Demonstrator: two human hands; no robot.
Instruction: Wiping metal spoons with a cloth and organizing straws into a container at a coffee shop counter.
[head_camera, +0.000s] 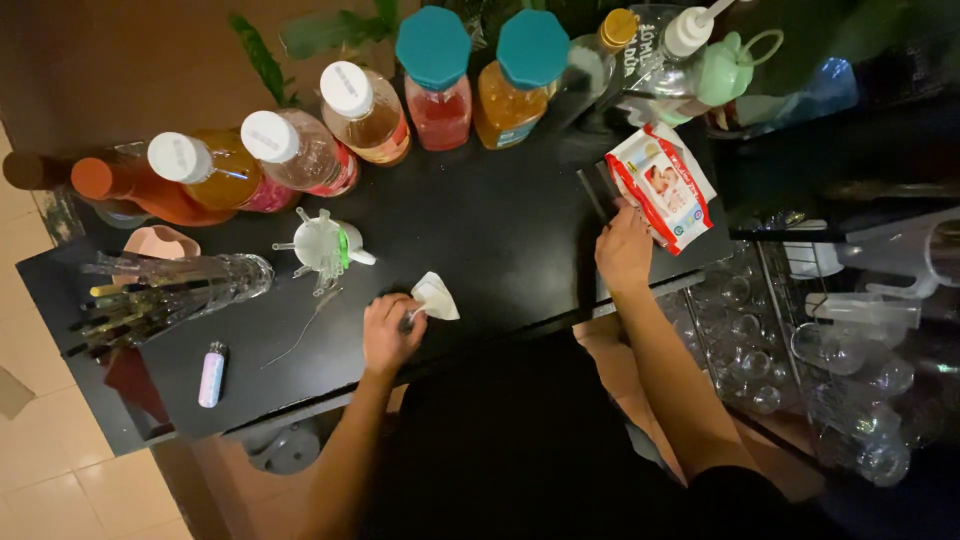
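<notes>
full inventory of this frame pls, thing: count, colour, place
black table: 1, black, centre
white wipe: 1, white, on the table at the left hand's fingertips
wipes pack: 1, red and white, right end of the table, under the right hand's fingers
white-capped bottles: 3, amber and pink liquid, back left row
teal-lidded jars: 2, red and orange contents, back centre
orange bottle: 1, far left
glass of straws: 1, clear, left side
small white rack: 1, white with green, left of centre
small tube: 1, pale pink-blue, front left edge
upturned glasses: many, clear, rack at right
left hand: 1, on the wipe
right hand: 1, on the wipes pack
</notes>
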